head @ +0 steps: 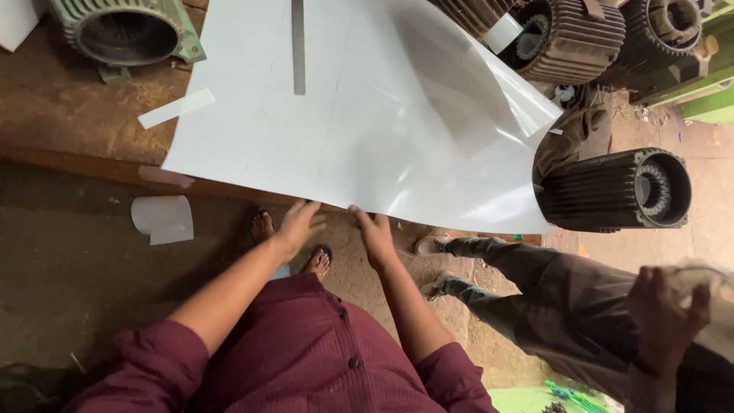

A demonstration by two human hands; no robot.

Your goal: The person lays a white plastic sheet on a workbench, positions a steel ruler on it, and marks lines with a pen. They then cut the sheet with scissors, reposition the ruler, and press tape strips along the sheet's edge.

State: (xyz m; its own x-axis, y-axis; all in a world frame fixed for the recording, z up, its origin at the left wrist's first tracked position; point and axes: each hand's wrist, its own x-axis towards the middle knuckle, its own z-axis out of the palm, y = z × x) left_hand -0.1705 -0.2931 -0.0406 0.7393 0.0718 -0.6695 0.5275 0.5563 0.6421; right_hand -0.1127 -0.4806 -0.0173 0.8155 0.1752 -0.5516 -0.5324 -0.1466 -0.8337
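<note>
Left hand (pixel 300 224) and right hand (pixel 373 229) both reaching to the near edge of a white sheet (pixel 359 107), fingers spread loosely and touching its border, nothing clenched. Sheet lying across a brown workbench (pixel 53 99), right corner curling up over a ribbed motor housing (pixel 612 189). Metal ruler (pixel 298 46) resting on the sheet. Paper strip (pixel 177 108) lying beside its left edge. Co-worker's hand (pixel 664 313) gripping cloth at far right.

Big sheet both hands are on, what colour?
White, glossy sheet; head view, under left hand and right hand.
</note>
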